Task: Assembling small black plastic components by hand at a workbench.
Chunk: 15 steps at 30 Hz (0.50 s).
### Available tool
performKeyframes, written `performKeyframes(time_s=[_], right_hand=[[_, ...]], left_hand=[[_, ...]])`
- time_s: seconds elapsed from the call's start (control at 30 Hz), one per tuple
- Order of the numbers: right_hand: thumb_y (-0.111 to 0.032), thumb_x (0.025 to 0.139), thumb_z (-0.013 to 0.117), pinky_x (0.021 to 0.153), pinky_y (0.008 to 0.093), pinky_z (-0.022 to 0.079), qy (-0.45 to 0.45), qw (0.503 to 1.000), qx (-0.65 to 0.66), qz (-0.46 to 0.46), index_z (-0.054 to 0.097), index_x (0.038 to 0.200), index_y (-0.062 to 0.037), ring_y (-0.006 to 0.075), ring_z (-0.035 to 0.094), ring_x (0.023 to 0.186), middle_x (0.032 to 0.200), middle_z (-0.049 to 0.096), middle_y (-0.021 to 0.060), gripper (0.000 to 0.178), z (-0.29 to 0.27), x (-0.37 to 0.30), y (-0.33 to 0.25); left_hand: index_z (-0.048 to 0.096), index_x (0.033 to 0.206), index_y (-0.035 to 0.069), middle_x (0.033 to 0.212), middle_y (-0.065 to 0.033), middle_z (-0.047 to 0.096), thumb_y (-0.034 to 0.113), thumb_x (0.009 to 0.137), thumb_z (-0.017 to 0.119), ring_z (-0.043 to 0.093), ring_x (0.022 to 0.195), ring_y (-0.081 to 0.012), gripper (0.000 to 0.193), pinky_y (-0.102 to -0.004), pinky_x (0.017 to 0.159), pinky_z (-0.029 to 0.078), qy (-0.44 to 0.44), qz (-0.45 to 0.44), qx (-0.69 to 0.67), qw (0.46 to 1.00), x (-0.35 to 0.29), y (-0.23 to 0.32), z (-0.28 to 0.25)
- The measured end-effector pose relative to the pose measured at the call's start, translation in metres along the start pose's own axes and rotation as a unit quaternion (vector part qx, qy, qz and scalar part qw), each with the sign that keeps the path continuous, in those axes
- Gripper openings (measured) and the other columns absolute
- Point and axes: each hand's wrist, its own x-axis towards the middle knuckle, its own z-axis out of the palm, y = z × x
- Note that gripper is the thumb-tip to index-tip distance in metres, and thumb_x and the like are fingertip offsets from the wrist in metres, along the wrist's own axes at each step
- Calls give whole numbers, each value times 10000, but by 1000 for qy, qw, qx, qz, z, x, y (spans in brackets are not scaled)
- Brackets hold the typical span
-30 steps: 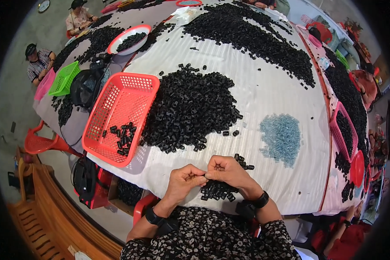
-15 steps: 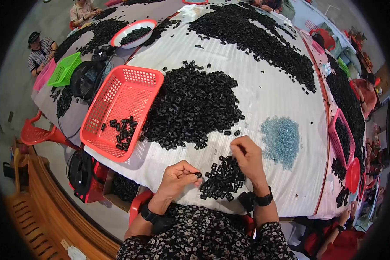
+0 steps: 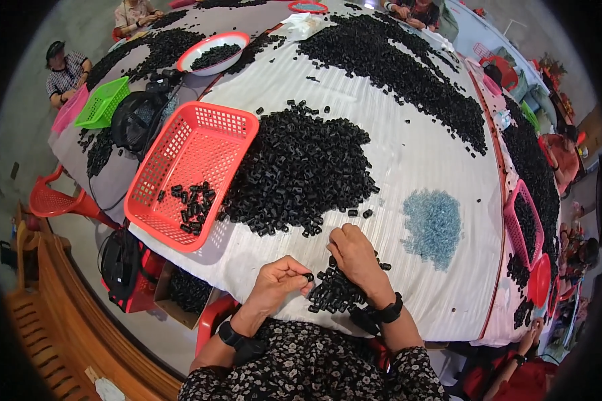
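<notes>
My left hand (image 3: 274, 286) is closed in a pinch on a small black plastic piece (image 3: 308, 276), held between thumb and fingertips. To its right, my right hand (image 3: 356, 259) hangs over the far side of a small heap of black plastic pieces (image 3: 333, 293). Its fingers are curled together, and whatever they grip is hidden. Beyond both hands spreads a larger pile of the same short black pieces (image 3: 301, 167). A loose patch of small, clear bluish pieces (image 3: 433, 227) lies to the right of my right hand.
A red perforated basket (image 3: 195, 157) with some black pieces stands left of the large pile. Farther off are a white, red-rimmed basin (image 3: 231, 61), a green basket (image 3: 102, 103) and more black piles (image 3: 394, 73). Other people sit around the table. A pink basket (image 3: 520, 224) is at right.
My right hand has moved left, from beside the bluish pieces to over the small black heap. The left hand keeps its pinch on the black piece, almost in place.
</notes>
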Motion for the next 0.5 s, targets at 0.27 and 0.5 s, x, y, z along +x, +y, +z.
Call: performKeyframes(time_s=[0.27,0.5], right_hand=[[-32,803,554,696,386,435,66,996,61,8,496,878,7,340,515,777,825,504,168,103,-2,-2,5],[-27,832,546,704,360,450,69,984,161,15,521,983,25,313,549,800,863,530,164,162,-10,-7,-3]], left_hand=[[559,966,-37,834,-119,633,23,847,581,602,716,-146,134,-275,685,501,24,10,10,1000,2,7,0],[547,991,-32,873,-125,637,17,860,571,599,737,-137,143,-263,709,497,14,38,5,999,3,13,2]])
